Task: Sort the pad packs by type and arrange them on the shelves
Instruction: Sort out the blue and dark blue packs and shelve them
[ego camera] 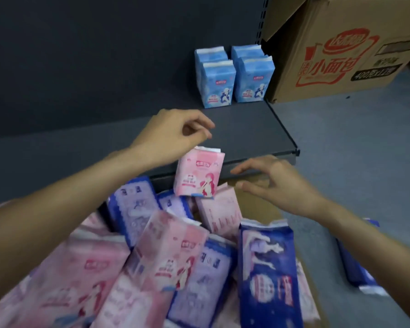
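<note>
Nothing is being held: left hand [173, 133] loosely curled above an upright pink pack [198, 174], right hand [273, 183] spread beside it. Four blue packs [232, 76] are being kept on the shelf [251, 129].

The dark shelf [246, 131] lies bare across its left and middle, open to a reach from the near edge. At its far right four light blue pad packs [232, 76] stand in two rows against the back panel, filling that corner. Just right of them a cardboard carton [341, 50] on the floor closes off the shelf's right end. An upright pink pad pack [198, 172] stands before the shelf's near lip, between the two hands. Near, a heap of pink and dark blue packs [171, 256] crowds the box.
</note>
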Demonstrator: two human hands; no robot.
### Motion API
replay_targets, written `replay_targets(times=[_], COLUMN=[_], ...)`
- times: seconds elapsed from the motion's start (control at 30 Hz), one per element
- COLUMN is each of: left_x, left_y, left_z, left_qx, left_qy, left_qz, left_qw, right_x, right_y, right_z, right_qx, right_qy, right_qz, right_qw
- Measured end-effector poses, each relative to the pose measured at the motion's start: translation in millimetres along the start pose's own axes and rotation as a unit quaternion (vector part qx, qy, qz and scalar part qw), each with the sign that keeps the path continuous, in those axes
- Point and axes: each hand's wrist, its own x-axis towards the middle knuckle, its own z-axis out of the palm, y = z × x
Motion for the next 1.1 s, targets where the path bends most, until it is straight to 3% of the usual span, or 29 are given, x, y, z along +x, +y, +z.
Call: replay_targets(times=[0.13,0.23,0.53,0.77,0.97,1.1], left_x=[-64.0,-104.9,-233.9,-318.6,-389.2,-394.1], left_y=[-11.4,-22.1,-70.5,-99.1,-114.3,-118.8], left_z=[1.2,2.3,-23.5,-42.8,-5.3,16.7], left_qx=[0.132,0.230,0.261,0.188,0.187,0.204], left_qy=[-0.062,-0.087,0.048,0.148,0.030,-0.019], left_qz=[-0.011,0.018,0.104,0.083,-0.001,-0.033], left_qw=[0.989,0.969,0.958,0.968,0.982,0.978], right_x=[-32.3,-44.2,-46.2,-60.2,-91.1,-93.7], right_y=[-24.9,-41.8,-120.4,-188.3,-208.7,-194.3], right_z=[35.8,46.9,87.1,155.8,214.0,211.5], right_qx=[-0.125,-0.112,-0.217,-0.191,-0.283,-0.345], right_qy=[-0.087,-0.101,-0.008,0.023,-0.059,-0.064], right_qz=[-0.044,-0.062,-0.189,-0.267,-0.311,-0.319], right_qw=[0.987,0.987,0.958,0.944,0.905,0.880])
